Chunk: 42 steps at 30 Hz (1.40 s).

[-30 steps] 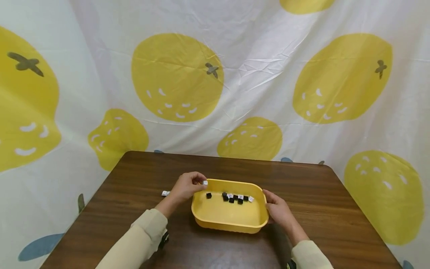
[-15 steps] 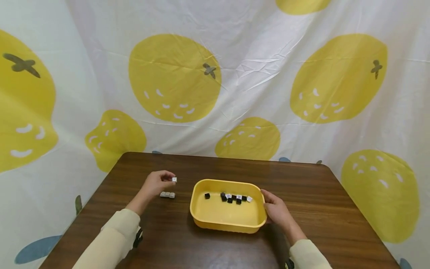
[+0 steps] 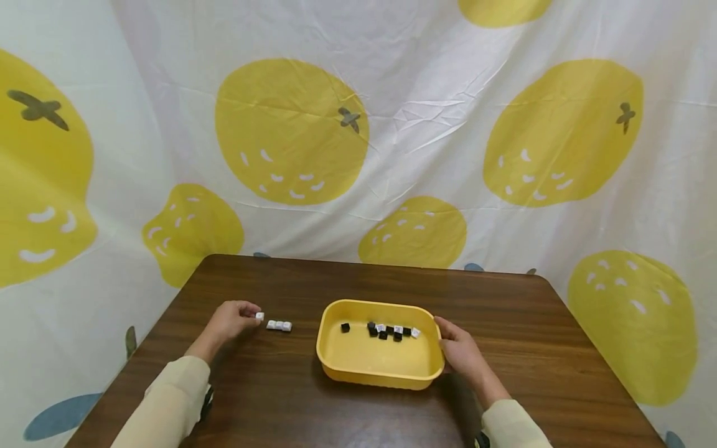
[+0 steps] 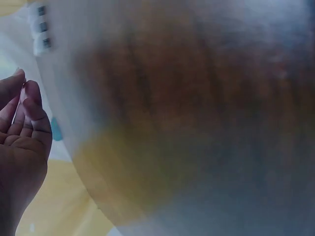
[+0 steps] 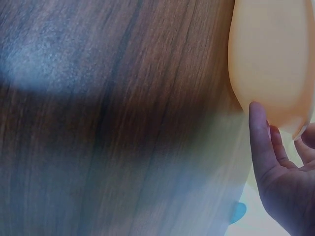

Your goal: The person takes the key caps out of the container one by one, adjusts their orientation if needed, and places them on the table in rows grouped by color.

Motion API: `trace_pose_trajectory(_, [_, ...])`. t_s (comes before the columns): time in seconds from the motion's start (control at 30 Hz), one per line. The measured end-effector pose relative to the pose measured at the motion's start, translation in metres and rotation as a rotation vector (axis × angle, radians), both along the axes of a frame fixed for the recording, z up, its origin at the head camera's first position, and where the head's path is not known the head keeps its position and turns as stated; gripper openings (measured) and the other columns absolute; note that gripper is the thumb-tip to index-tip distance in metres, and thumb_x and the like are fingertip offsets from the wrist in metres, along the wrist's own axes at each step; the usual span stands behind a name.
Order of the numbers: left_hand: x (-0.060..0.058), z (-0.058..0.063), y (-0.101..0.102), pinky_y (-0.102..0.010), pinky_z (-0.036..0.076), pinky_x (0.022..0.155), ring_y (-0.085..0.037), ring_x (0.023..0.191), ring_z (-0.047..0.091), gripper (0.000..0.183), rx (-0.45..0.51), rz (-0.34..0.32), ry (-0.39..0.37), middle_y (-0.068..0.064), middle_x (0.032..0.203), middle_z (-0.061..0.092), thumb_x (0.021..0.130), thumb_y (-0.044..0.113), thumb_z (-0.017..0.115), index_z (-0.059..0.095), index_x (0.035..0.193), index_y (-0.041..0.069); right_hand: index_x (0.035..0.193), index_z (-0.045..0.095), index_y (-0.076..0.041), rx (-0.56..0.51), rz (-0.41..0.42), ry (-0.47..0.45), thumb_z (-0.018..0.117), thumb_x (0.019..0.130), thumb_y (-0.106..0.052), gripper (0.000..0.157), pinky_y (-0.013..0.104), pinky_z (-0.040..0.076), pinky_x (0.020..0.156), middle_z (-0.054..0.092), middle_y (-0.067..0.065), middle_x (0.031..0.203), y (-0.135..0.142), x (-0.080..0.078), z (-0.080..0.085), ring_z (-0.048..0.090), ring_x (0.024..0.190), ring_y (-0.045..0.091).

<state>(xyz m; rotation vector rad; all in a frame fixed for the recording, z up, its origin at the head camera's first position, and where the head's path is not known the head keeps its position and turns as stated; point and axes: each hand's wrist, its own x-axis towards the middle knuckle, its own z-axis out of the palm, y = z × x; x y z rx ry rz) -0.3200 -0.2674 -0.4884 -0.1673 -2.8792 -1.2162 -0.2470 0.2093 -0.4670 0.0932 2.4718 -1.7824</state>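
A small white block (image 3: 259, 316) sits at the fingertips of the left hand (image 3: 228, 320), pinched between thumb and fingers that are nearly closed together; its sides look about equal, so I cannot tell a long axis, nor whether it touches the tabletop (image 3: 336, 423). It juts from the ends of the fingers toward the right. Just beyond those fingertips, on the right, a row of three white blocks (image 3: 279, 325) lies side by side, the row's long axis running left to right, pointing away from the fingers. Farther right of them stands a yellow tray (image 3: 381, 367), its long axis also running roughly left to right. The fingers of the right hand (image 3: 462, 345) grip its near end, parted only by the tray's wall. To the left of these fingers, inside the tray, lie a cluster of black and white blocks (image 3: 390, 331) and, farther off, a single black block (image 3: 345, 327).
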Motion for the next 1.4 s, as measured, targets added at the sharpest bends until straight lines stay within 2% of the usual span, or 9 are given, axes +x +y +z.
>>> trace_pose_trajectory(0.13, [0.001,-0.008,0.000,-0.044,0.049,0.080,-0.025,0.089,0.061,0.020,-0.016,0.017,-0.033,-0.009,0.093,0.068,0.088,0.005,0.073,0.071,0.106,-0.003,0.152,0.032,0.002,-0.029,0.005,-0.008,0.040,0.095,0.004,0.057,0.040,0.056,0.054,0.048,0.037,0.132,0.000,0.001,0.000,0.066,0.071,0.032])
trace_pose_trajectory(0.43, [-0.002,-0.016,0.000,-0.034,0.046,0.072,-0.018,0.080,0.057,0.016,-0.026,-0.010,-0.028,-0.005,0.084,0.066,0.084,0.002,0.073,0.073,0.099,-0.004,0.152,0.032,0.002,-0.023,0.001,-0.007,0.040,0.095,0.004,0.057,0.041,0.057,0.055,0.047,0.037,0.134,0.000,0.001,0.001,0.067,0.072,0.032])
trace_pose_trajectory(0.67, [-0.002,-0.016,0.003,-0.035,0.047,0.073,-0.019,0.082,0.058,0.019,-0.049,-0.044,0.004,-0.006,0.086,0.066,0.084,0.001,0.073,0.071,0.102,-0.005,0.151,0.034,0.002,-0.014,-0.013,-0.005,0.041,0.094,0.004,0.058,0.041,0.057,0.054,0.051,0.035,0.128,0.001,0.001,0.000,0.066,0.072,0.031])
trace_pose_trajectory(0.87, [-0.002,-0.016,0.005,-0.037,0.048,0.075,-0.022,0.085,0.059,0.025,-0.038,-0.044,0.009,-0.007,0.088,0.066,0.083,0.000,0.073,0.069,0.107,-0.006,0.151,0.034,0.001,0.002,-0.006,-0.003,0.042,0.096,0.002,0.056,0.042,0.057,0.054,0.053,0.034,0.125,0.000,0.000,0.000,0.066,0.072,0.032])
trace_pose_trajectory(1.07, [-0.001,-0.016,0.005,-0.035,0.046,0.072,-0.021,0.083,0.057,0.032,-0.013,-0.042,-0.003,-0.007,0.087,0.063,0.081,0.000,0.075,0.067,0.111,-0.006,0.152,0.034,0.001,-0.001,-0.009,-0.007,0.042,0.095,0.004,0.058,0.042,0.057,0.054,0.052,0.034,0.126,0.000,0.000,0.000,0.066,0.073,0.032])
trace_pose_trajectory(1.2, [0.000,-0.015,0.004,-0.034,0.045,0.070,-0.019,0.078,0.057,0.038,-0.015,-0.052,0.016,-0.006,0.084,0.062,0.078,-0.002,0.076,0.065,0.114,-0.007,0.152,0.034,0.001,-0.007,-0.011,-0.009,0.042,0.095,0.004,0.058,0.041,0.057,0.054,0.052,0.034,0.127,0.000,0.000,0.000,0.067,0.074,0.032])
trace_pose_trajectory(1.4, [0.001,-0.012,0.006,-0.034,0.045,0.071,-0.020,0.077,0.056,0.043,-0.010,-0.062,0.020,-0.008,0.083,0.062,0.076,-0.005,0.072,0.063,0.117,-0.008,0.152,0.034,0.001,-0.010,-0.011,-0.010,0.041,0.094,0.004,0.058,0.042,0.057,0.055,0.051,0.035,0.129,0.001,0.001,0.000,0.067,0.074,0.033])
